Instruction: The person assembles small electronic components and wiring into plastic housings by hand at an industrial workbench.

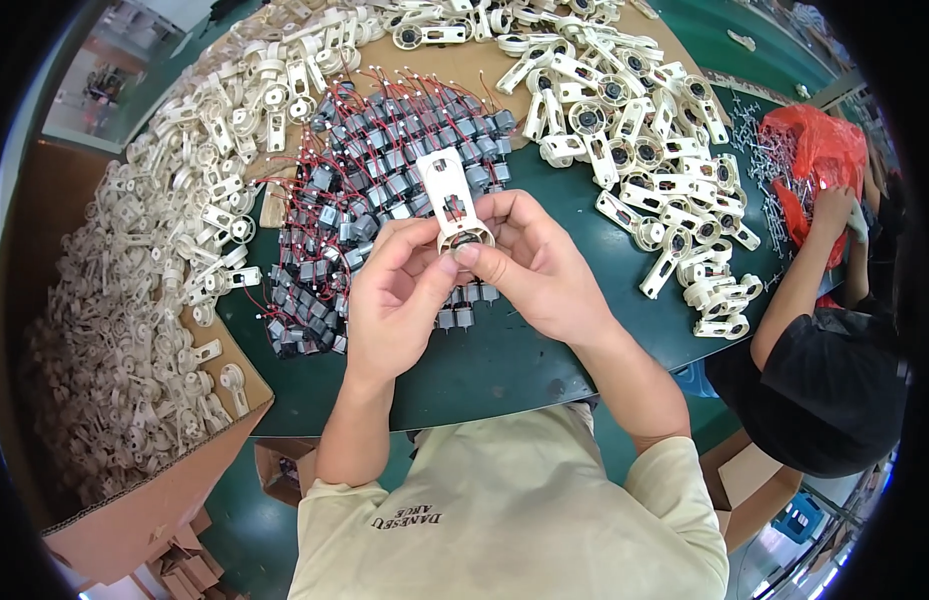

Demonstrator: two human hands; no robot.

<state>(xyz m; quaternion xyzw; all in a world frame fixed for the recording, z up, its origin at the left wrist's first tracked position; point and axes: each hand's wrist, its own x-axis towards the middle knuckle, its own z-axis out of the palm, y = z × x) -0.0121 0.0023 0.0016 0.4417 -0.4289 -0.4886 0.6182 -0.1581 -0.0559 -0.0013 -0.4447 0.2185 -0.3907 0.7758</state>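
A cream plastic housing with a long slotted arm and a round end is held up between both hands. My left hand grips its round end from the left, thumb pressed at the rim. From the right, my right hand closes on the same end, its thumb meeting the left one. Something dark shows inside the ring, partly hidden by the thumbs. Behind and below the hands lie rows of small grey motors with red wires on the green table.
A large cardboard box at the left overflows with cream housings. More housings, many with dark centres, lie at the right. Beyond them, another person's arm reaches to a red plastic bag among scattered screws.
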